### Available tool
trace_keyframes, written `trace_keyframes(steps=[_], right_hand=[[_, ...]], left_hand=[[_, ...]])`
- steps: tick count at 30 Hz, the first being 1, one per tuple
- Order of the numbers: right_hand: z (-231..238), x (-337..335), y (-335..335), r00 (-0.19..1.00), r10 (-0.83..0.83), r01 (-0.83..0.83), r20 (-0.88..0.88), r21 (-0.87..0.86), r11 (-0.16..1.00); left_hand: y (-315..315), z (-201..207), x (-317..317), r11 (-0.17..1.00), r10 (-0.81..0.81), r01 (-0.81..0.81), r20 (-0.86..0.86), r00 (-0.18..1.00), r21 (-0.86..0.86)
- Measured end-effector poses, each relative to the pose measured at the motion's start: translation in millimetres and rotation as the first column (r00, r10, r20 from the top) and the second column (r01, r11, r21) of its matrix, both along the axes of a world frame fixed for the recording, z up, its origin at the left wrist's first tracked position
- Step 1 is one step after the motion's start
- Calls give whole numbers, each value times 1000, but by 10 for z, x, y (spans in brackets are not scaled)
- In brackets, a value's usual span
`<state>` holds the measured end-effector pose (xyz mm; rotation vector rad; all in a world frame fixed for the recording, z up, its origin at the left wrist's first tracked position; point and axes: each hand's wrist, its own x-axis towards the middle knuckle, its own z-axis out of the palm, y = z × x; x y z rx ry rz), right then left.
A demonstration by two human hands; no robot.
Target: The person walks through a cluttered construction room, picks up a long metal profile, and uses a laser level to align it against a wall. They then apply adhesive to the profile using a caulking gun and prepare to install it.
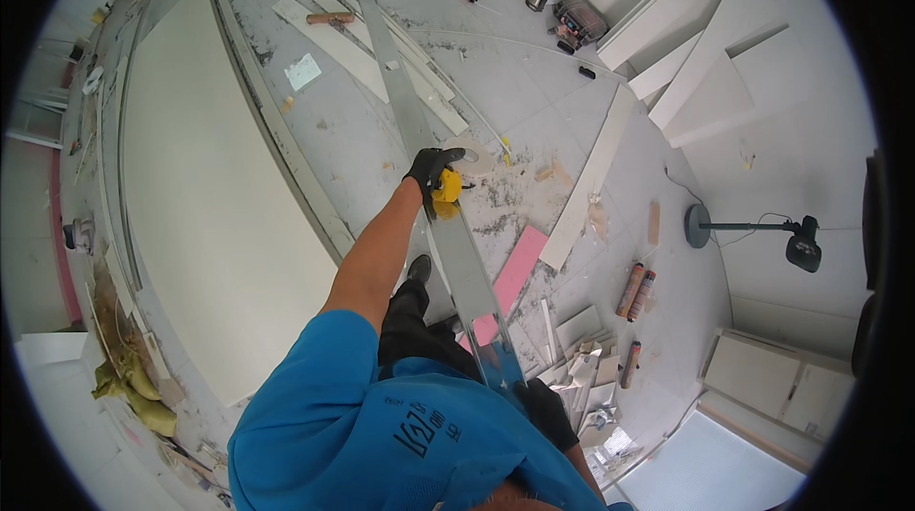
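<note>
My left hand (431, 173), in a black glove, is closed round a yellow tape measure (447, 187) over the middle of a long, shiny grey metal strip (465, 268). A yellow reflection shows on the strip just below the tape measure. The strip slants from the far floor up to my waist. At its near end my right hand (549, 413), also gloved in black, is closed at the edge; some of its fingers are hidden. Past my left hand, a roll of pale tape (471, 157) lies on the floor.
A large cream panel (219, 196) lies left. Pale boards (591, 177) and a pink board (519, 261) lie right of the strip. Sealant tubes (636, 292), offcuts (581, 358) and a lamp on a stand (748, 225) are at right. Panels (667, 6) lean against the far-right wall.
</note>
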<state>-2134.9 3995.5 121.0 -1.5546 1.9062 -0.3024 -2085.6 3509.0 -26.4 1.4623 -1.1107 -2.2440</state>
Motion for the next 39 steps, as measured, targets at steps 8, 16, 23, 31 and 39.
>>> trace_keyframes(steps=[8,16,23,31,39], right_hand=[[-133,-55,160,987,-89,76,136,97,992],[-61,-255,29,692,-641,414,332,545,729],[-191,-333,225,374,-666,398,645,537,744],[-352,-422,569,279,-596,390,753,479,787],[-597,-505,819,27,-824,333,566,772,541]], left_hand=[[48,-116,27,983,135,-119,-111,985,138],[54,-377,162,981,190,-155,-399,897,118],[486,-371,983,873,414,-168,-514,752,458],[1415,-354,1014,918,210,-3,-478,853,398],[1435,-77,820,974,-140,194,-356,924,121]])
